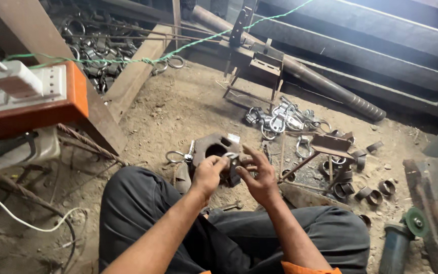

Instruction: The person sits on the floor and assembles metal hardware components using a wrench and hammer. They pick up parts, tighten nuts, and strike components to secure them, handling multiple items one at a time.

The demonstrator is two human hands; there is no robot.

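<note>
My left hand [208, 173] is closed in a pinch on the upper end of a small dull-grey metal clamp piece with a curved ring top [231, 163], which sits between my two hands just above my knees, in front of a rusty brown block with a round hole [213, 147] at 12 o'clock. The piece stands nearly upright, long axis running 12 to 6, ring end up. My right hand [259, 175], at its 3 o'clock, is half open, thumb and fingertips steadying its side.
</note>
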